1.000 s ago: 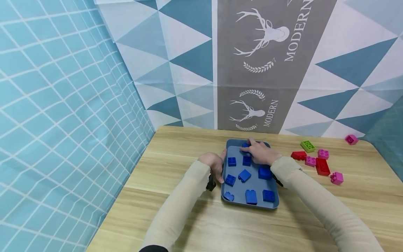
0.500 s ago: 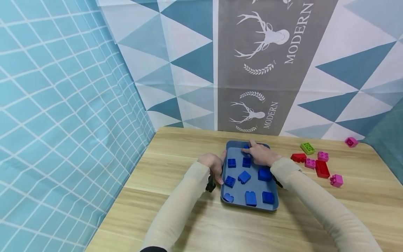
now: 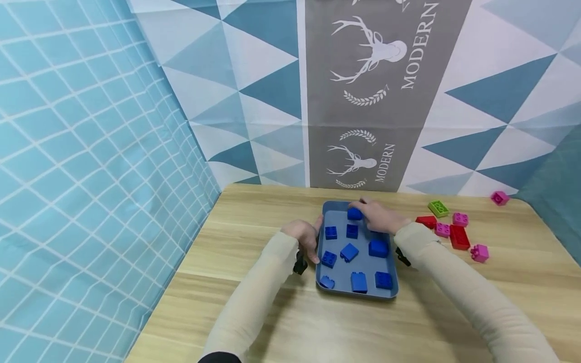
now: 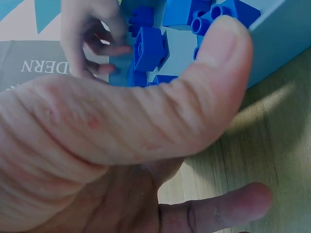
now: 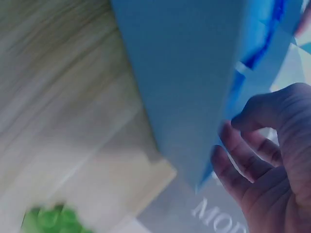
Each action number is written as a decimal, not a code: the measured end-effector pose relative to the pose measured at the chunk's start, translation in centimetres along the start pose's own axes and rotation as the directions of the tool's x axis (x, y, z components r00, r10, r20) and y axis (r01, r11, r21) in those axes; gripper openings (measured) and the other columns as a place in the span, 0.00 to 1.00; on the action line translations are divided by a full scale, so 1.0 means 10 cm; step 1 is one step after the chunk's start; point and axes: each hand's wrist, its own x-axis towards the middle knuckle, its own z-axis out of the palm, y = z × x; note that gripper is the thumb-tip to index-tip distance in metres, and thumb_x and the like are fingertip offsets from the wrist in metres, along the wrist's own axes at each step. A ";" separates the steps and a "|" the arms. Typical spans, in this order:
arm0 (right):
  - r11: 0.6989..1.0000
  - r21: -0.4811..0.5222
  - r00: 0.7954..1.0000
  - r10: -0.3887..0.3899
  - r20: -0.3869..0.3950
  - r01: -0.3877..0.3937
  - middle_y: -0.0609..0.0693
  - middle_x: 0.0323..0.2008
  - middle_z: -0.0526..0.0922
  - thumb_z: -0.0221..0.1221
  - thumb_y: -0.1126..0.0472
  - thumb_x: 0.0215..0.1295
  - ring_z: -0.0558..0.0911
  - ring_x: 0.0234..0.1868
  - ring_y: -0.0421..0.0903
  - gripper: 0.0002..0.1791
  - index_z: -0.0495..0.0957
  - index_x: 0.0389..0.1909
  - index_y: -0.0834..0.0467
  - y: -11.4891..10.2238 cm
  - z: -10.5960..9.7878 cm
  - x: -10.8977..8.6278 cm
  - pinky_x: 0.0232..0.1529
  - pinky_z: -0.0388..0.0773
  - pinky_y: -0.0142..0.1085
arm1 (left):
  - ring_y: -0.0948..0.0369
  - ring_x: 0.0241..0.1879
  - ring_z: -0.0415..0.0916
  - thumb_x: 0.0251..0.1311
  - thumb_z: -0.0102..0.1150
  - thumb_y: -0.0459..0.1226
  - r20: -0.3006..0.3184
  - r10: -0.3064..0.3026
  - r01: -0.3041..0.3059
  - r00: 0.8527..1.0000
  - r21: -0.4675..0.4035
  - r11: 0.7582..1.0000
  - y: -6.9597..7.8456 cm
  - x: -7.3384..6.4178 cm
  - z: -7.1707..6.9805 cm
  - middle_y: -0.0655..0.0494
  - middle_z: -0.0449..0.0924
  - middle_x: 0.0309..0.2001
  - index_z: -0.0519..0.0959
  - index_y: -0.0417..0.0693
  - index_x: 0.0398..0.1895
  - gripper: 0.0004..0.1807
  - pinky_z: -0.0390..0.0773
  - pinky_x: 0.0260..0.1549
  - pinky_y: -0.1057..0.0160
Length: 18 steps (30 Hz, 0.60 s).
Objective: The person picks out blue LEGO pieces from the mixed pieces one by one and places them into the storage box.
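Note:
A blue-grey tray [image 3: 324,275] holds several blue toy building bricks [image 3: 349,252]. Along its left side lies my left hand [image 3: 303,234], thumb and fingers spread apart at the wall, gripping no brick. The left wrist view shows its thumb [image 4: 194,104] overlapping the rim. At the tray's far end, my right hand [image 3: 380,217] reaches in over the right rim, its fingertips close by a blue brick [image 3: 355,214]. In the right wrist view that hand's fingers [image 5: 238,160] are loosely bent with no brick visible between them; the rim hides part of the tray's inside.
To the tray's right lie a lime green brick [image 3: 438,208], red bricks [image 3: 460,237] and several pink bricks [image 3: 479,253] on the wooden table [image 3: 254,212]. Patterned cloth [image 3: 272,101] stands behind the table, and blue checked cloth [image 3: 91,151] along the left.
My right hand's fingertips have drawn up and back from over the far brick, which now shows more fully. The left hand stays at the tray's left side. The view has shifted slightly.

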 end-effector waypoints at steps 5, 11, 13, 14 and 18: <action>1.000 0.015 0.999 -0.021 -0.038 0.022 0.65 0.52 0.76 0.58 0.79 0.57 0.76 0.40 0.52 0.32 0.73 0.65 0.62 0.17 -0.24 -0.11 0.42 0.81 0.48 | 0.57 0.39 0.80 0.44 0.83 0.48 0.023 0.022 -0.021 0.999 -0.025 0.999 -0.12 0.09 -0.11 0.40 0.63 0.75 0.24 0.74 0.81 0.78 0.80 0.49 0.53; 0.999 0.008 0.999 0.041 -0.022 -0.041 0.68 0.54 0.74 0.57 0.77 0.61 0.74 0.32 0.48 0.28 0.73 0.64 0.62 0.37 -0.44 -0.29 0.35 0.77 0.42 | 0.48 0.67 0.73 0.50 0.80 0.44 0.073 0.131 -0.118 0.989 -0.154 0.981 -0.35 0.19 -0.22 0.41 0.49 0.81 0.22 0.66 0.81 0.76 0.67 0.70 0.46; 0.999 -0.006 0.999 0.047 -0.016 -0.047 0.68 0.55 0.75 0.58 0.76 0.62 0.78 0.35 0.51 0.26 0.73 0.63 0.63 0.42 -0.46 -0.34 0.38 0.80 0.46 | 0.48 0.72 0.66 0.55 0.78 0.42 0.057 0.176 -0.160 0.983 -0.214 0.964 -0.45 0.21 -0.26 0.44 0.47 0.82 0.25 0.62 0.83 0.72 0.67 0.69 0.44; 0.999 -0.018 0.999 0.048 -0.014 -0.048 0.68 0.55 0.75 0.58 0.75 0.63 0.79 0.39 0.53 0.26 0.74 0.63 0.63 0.43 -0.47 -0.35 0.42 0.82 0.49 | 0.47 0.74 0.63 0.57 0.75 0.41 0.038 0.196 -0.180 0.980 -0.255 0.950 -0.51 0.21 -0.29 0.45 0.42 0.83 0.28 0.60 0.83 0.68 0.68 0.69 0.44; 0.995 -0.003 0.995 0.104 0.006 -0.104 0.70 0.61 0.74 0.60 0.68 0.67 0.78 0.56 0.66 0.25 0.73 0.64 0.66 0.49 -0.55 -0.42 0.57 0.77 0.61 | 0.43 0.70 0.67 0.67 0.64 0.43 -0.130 0.242 -0.269 0.962 -0.276 0.923 -0.74 0.16 -0.52 0.44 0.42 0.83 0.39 0.52 0.84 0.53 0.71 0.66 0.42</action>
